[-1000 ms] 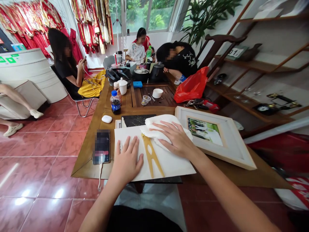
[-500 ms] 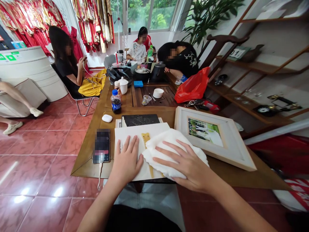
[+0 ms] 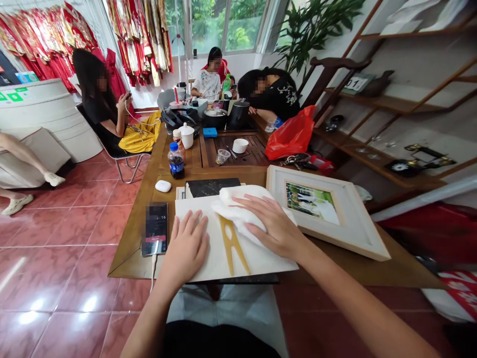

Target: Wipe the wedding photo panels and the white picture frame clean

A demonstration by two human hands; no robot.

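Note:
My left hand (image 3: 187,244) lies flat on the left side of a white sheet (image 3: 208,266), its fingers stretched out and holding nothing. On the same sheet my right hand (image 3: 271,229) grips a bunched white cloth (image 3: 238,204) from above. From under the cloth's lower edge a flat yellow piece (image 3: 235,251) shows two long tapering legs and an oval gap between them. Its upper end is hidden by the cloth. Behind the sheet, partly covered by it, is a black flat object (image 3: 208,187).
A framed photo (image 3: 335,238) leans at the right on the wooden table (image 3: 126,256). Left of the sheet are a phone (image 3: 155,228) with a cable, a white earphone case (image 3: 163,186) and a cola bottle (image 3: 176,161). Several people sit around. A red bag (image 3: 292,132) lies farther back.
My right hand has pushed the cloth up and away from me, uncovering the yellow piece's legs and covering its top. My left hand stays flat on the sheet. The view has shifted slightly.

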